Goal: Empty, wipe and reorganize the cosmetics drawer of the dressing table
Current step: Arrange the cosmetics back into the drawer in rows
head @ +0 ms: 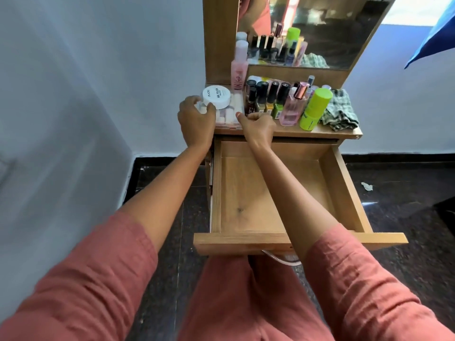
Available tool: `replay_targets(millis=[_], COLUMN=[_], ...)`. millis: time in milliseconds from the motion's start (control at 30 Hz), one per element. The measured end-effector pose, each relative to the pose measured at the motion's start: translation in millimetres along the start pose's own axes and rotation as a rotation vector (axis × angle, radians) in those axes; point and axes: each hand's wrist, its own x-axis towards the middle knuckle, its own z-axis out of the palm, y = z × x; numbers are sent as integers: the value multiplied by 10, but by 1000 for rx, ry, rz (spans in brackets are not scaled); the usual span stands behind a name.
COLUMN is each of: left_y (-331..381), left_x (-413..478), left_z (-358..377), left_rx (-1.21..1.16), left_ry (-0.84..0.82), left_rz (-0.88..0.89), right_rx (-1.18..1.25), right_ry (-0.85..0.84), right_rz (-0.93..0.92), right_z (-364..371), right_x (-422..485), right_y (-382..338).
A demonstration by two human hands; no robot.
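Observation:
The wooden drawer [246, 193] is pulled all the way out and holds nothing. On the dressing table top [290, 132] at the left lies a clear plastic box [227, 116] of small white pieces, with a round white jar [216, 96] resting on it. My left hand [195, 116] grips the box's left side, fingers curled just under the jar. My right hand [258, 129] holds the box's right edge, thumb against it.
Nail polish bottles [267, 97], a tall pink bottle [239, 70], a pink perfume bottle [291, 112], a green tube [315, 109] and a checked cloth [341, 112] crowd the tabletop under the mirror [307, 28]. A wall stands at the left. Dark floor surrounds the table.

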Motion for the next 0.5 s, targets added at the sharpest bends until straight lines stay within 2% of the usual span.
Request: replay_targets(millis=[133, 200, 500], left_y=[82, 150, 121], left_x=[240, 330, 432], left_z=[68, 88, 149], left_rx=[50, 2, -209], left_ry=[-183, -242, -281], left_rz=[-222, -325, -501], right_rx=[-97, -135, -154], right_ry=[-27, -22, 10], right_rz=[-25, -43, -93], right_z=[70, 103, 145], right_x=[27, 59, 50], right_y=[-9, 2, 16])
